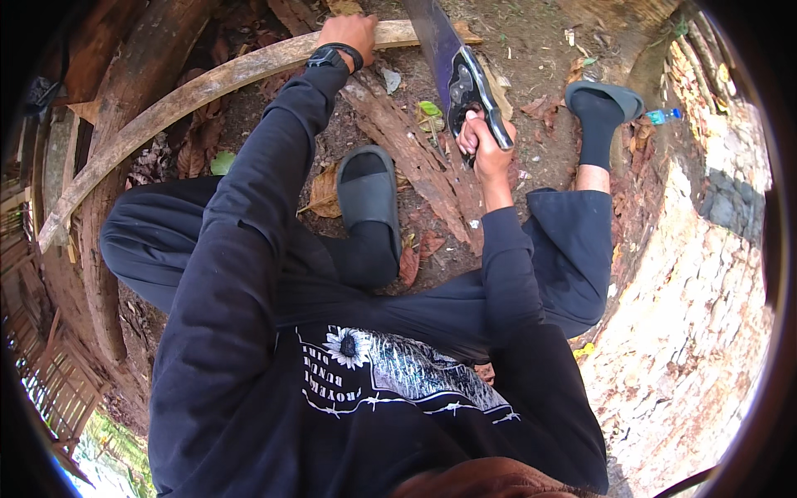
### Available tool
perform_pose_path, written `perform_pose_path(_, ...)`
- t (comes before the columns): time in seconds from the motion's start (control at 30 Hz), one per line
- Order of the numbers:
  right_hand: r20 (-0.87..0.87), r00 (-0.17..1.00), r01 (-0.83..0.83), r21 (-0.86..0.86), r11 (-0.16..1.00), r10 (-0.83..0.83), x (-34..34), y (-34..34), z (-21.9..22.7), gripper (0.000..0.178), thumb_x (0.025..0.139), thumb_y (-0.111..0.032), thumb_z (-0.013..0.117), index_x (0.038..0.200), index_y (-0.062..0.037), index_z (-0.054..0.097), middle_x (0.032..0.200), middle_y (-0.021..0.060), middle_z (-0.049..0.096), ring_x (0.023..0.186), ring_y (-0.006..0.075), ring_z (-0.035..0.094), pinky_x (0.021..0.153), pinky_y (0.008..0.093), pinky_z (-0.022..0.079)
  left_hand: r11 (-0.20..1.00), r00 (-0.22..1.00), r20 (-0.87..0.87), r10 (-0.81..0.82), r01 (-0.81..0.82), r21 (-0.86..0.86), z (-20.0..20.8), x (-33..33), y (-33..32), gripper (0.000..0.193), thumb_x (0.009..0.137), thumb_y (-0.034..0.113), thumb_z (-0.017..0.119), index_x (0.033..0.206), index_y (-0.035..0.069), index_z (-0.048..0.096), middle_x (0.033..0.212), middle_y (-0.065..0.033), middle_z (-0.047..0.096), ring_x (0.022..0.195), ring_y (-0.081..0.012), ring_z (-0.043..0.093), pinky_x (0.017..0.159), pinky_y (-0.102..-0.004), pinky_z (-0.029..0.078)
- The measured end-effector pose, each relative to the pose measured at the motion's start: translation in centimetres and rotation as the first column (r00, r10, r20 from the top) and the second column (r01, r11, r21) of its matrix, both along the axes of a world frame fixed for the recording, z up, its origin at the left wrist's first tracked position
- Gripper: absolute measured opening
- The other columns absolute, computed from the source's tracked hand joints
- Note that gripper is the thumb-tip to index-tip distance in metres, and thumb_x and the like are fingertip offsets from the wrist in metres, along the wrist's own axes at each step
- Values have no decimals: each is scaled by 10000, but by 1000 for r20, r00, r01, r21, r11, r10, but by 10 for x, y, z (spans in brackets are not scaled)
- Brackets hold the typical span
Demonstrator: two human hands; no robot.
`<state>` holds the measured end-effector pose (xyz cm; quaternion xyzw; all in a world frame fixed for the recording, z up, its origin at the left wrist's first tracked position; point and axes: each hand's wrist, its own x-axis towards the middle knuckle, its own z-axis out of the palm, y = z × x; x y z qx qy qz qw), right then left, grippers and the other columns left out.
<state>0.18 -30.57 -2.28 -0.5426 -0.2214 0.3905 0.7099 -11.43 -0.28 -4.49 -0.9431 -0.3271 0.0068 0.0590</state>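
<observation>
- right hand grasps the saw by its handle, likely for control
- left hand lies over the curved wooden strip, probably steadying it; underside hidden, cannot tell if clenched
- saw crosses the strip, right of the left hand
- saw points forward, leaning left; long axis roughly crosswise to the strip's

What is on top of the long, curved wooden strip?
The left hand rests on the strip, and a saw blade crosses over it; the wood they cover is hidden.
</observation>
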Motion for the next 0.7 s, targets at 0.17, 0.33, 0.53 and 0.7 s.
perform_pose_path(0.17,-21,1000,10,-46,999,-11,-11,-21,-4,238,998,-32,641,785,-24,534,598,20,475,491,121,449,485,308,369,999,1000,22,8,-7,-37,-2,-1,1,453,785,262,848,1207,149,729,997,-175,794,924,-353,785,815,-487,648)
perform_pose_path(0.33,-42,997,65,-108,992,-70,-42,-145,24,132,984,0,643,871,30,581,609,40,490,506,120,465,496,305,378,999,1000,11,18,-17,-29,0,4,2,414,790,272,847,1171,149,744,988,-175,795,917,-359,787,817,-495,649)
perform_pose_path(0.53,38,999,40,-171,984,-34,-54,-224,71,60,967,63,582,993,16,555,662,68,475,512,131,410,482,315,352,999,1000,5,22,-22,27,-11,1,7,433,802,263,834,1215,173,739,986,-168,795,908,-355,788,810,-505,653)
perform_pose_path(0.7,17,999,29,-129,991,-27,-28,-145,41,151,982,17,634,844,24,573,596,24,477,492,108,449,483,293,374,1000,1000,-7,16,-16,-7,-6,3,4,506,805,250,830,1292,177,712,1010,-171,793,928,-355,786,827,-490,653)
